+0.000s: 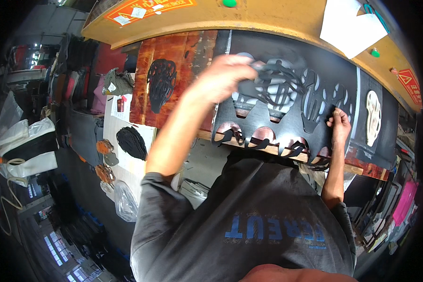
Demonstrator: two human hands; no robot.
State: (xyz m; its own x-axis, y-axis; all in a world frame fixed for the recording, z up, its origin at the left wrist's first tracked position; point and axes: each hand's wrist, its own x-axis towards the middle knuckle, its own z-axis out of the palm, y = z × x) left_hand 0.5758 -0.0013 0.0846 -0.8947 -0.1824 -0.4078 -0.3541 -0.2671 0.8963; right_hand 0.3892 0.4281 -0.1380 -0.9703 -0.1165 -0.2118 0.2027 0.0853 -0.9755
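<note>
A black openwork piece, blurred, hangs over the far part of a cut black sheet, with its left end in the left hand, whose fingers are closed on it. The right hand is at the sheet's right part, thumb and fingers drawn into a pinch; what lies between the fingertips cannot be made out. Slotted, rounded outlines show across the sheet, and pointed strips fringe its near edge. All this lies on a counter with a reddish-brown wooden surface at left, where a stack of black openwork pieces rests. A cream slotted shape lies to the right. Along the far side runs a yellow beam, with white paper at its right. Near left, a dark oval pile sits on a pale board, with a clear plastic bag nearer still.
</note>
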